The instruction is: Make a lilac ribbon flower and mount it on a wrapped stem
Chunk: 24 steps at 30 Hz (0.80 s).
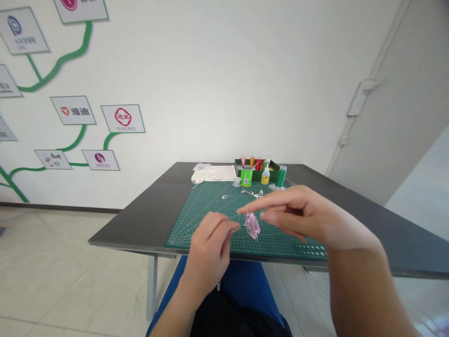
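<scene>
A small lilac fabric flower (252,225) on a thin dark stem is held sideways above the front of the green cutting mat (196,210). My left hand (211,241) pinches the stem between thumb and fingertips, to the left of the petals. Over the flower's right side reaches my right hand (303,216), its fingers stretched out and the thumb apart from them. The index fingertip is at the flower's upper edge; whether it touches the petals I cannot tell. White-handled scissors (257,194) lie on the mat behind the hands.
Farther back stand a bright green tin (246,177), a glue bottle (265,175), a green thread spool (281,177) and a dark green box (257,175) of colored spools. White material (219,173) lies at the back left. A small purple-and-white piece (224,197) is on the mat.
</scene>
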### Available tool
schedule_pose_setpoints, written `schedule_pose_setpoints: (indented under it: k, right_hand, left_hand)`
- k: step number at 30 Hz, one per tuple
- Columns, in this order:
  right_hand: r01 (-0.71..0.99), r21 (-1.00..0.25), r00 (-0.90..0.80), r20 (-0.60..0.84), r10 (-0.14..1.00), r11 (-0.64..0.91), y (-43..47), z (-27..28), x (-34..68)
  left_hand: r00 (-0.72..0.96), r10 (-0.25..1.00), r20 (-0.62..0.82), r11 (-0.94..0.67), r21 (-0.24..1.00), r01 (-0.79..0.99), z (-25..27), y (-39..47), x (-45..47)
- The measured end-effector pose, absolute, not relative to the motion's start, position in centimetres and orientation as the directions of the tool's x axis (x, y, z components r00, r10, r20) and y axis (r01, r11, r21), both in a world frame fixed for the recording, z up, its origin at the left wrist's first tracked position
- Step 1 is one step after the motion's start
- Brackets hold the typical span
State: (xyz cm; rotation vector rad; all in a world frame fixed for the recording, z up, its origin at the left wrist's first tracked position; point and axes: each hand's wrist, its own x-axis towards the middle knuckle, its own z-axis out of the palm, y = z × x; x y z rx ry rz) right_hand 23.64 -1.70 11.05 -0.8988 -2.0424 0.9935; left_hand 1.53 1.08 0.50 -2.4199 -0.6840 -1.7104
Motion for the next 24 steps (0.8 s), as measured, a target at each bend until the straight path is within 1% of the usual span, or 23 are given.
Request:
schedule_pose_setpoints:
  k: [4,8,13,18,21,24]
  right_hand:
    - [0.327,-0.797,-0.536,0.287,0.794,0.508,1.4,11.9,23.5]
    - [0.343,-0.792,-0.579,0.245,0.778,0.505,4.1,10.6,23.4]
    - [0.343,-0.848,-0.559,0.161,0.813,0.403,5.0,6.8,23.2]
    - [0.278,-0.912,-0.572,0.096,0.815,0.303,3.2,2.7,22.9]
    - [0.239,-0.937,-0.554,0.083,0.828,0.254,1.4,1.0,22.9]
    - [0.218,-0.95,-0.498,0.089,0.863,0.224,-0.2,0.5,22.8]
  left_hand:
    - [0.257,0.29,0.922,-0.9,0.172,0.4,0.6,0.9,1.6]
    - [0.241,0.294,0.925,-0.897,0.179,0.404,0.6,0.8,1.4]
    - [0.188,0.327,0.926,-0.88,0.226,0.419,0.6,1.0,1.1]
    - [0.13,0.387,0.913,-0.843,0.294,0.45,0.6,1.5,0.6]
    - [0.15,0.437,0.887,-0.825,0.328,0.46,0.4,2.0,0.5]
    - [0.174,0.474,0.863,-0.82,0.362,0.443,0.3,2.3,0.6]
